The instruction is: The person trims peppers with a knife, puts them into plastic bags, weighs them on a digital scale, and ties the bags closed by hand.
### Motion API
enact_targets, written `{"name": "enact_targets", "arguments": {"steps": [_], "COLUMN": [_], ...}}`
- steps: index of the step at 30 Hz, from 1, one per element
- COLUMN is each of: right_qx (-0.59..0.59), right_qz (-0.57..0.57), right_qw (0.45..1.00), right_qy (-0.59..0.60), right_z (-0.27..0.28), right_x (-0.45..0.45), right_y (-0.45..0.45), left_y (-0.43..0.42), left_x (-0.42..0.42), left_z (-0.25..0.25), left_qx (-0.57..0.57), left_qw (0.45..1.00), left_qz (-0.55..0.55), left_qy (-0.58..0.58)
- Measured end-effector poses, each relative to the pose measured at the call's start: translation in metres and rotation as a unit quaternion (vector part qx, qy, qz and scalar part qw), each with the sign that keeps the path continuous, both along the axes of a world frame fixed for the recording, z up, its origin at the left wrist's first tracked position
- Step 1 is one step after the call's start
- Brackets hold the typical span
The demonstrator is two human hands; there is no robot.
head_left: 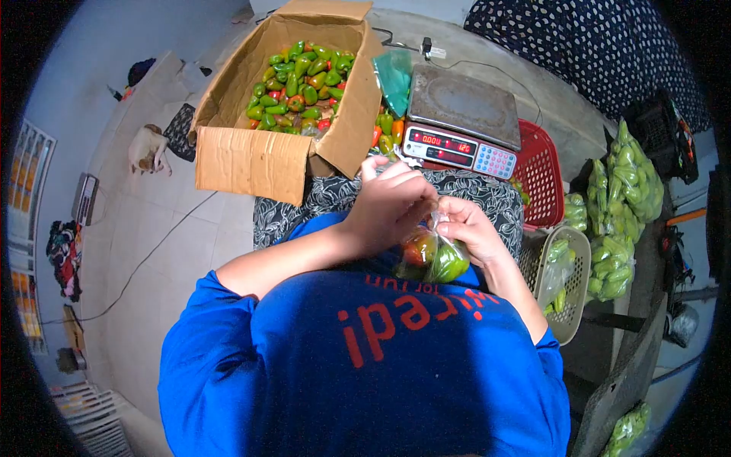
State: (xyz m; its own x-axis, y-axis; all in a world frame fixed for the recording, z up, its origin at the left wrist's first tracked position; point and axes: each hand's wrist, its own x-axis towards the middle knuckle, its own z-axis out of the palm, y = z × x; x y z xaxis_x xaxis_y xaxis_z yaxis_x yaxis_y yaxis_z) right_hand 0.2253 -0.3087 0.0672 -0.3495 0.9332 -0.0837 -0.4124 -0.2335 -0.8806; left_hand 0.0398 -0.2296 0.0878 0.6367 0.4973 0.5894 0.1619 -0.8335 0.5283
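Close to my chest, a clear plastic bag [435,257] of red and green peppers hangs from my hands. My left hand [390,199] and my right hand [474,230] would be named by side: the arm at the image's left is my left. Fingers of both hands are pinched together at the bag's gathered neck. Beyond them sits a digital scale [461,151] with lit red digits and a bare metal plate. At the upper left, an open cardboard box [251,164] holds several green and red peppers.
Right of the scale is a red basket [542,171]; nearer stands a beige basket [580,286] with bagged vegetables. Bags of green vegetables [626,186] lie at the right. A green plastic bag [394,80] rests beside the box. An animal [150,148] lies on the left floor.
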Motion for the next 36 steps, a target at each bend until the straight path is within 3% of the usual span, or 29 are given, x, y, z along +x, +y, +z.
{"name": "enact_targets", "arguments": {"steps": [3,6,7,11,13,16,20,25,28,32,34,36], "right_qx": [-0.022,-0.022,-0.039,0.119,0.207,0.412,0.483,0.457,0.385,0.361,0.312,0.319], "right_qz": [-0.058,-0.021,-0.050,-0.040,-0.030,-0.101,-0.165,-0.181,-0.096,0.035,0.065,0.052], "right_qw": [0.998,1.000,0.998,0.982,0.943,0.764,0.674,0.670,0.764,0.851,0.879,0.893], "right_qy": [-0.029,-0.009,-0.012,-0.138,-0.259,-0.485,-0.534,-0.556,-0.509,-0.379,-0.354,-0.313], "right_z": [0.006,0.000,0.010,0.010,0.028,0.040,0.017,0.011,0.029,0.046,0.049,0.042], "right_x": [-0.005,0.002,-0.004,-0.004,-0.004,-0.003,0.006,0.007,0.014,0.023,0.026,0.032], "right_y": [-0.004,-0.004,-0.005,0.000,0.002,0.001,0.010,0.012,0.003,-0.001,-0.002,-0.001], "left_y": [0.004,-0.006,-0.005,-0.001,-0.001,-0.006,-0.010,-0.006,-0.007,-0.014,-0.016,-0.022], "left_x": [0.005,0.010,0.007,0.000,0.000,0.007,0.013,0.023,0.022,0.016,0.014,0.009], "left_z": [-0.016,-0.022,-0.019,0.003,0.011,0.009,0.008,-0.006,0.001,0.010,0.004,0.005], "left_qx": [-0.156,-0.230,-0.225,-0.186,-0.163,-0.107,-0.025,-0.132,-0.174,-0.229,-0.243,-0.329], "left_qw": [0.979,0.952,0.954,0.970,0.973,0.981,0.993,0.973,0.961,0.931,0.928,0.899], "left_qz": [-0.092,-0.151,-0.162,-0.153,-0.157,-0.149,-0.113,-0.166,-0.190,-0.263,-0.265,-0.276], "left_qy": [-0.090,-0.137,-0.113,-0.032,-0.040,-0.068,-0.015,-0.095,-0.098,-0.112,-0.093,-0.086]}}
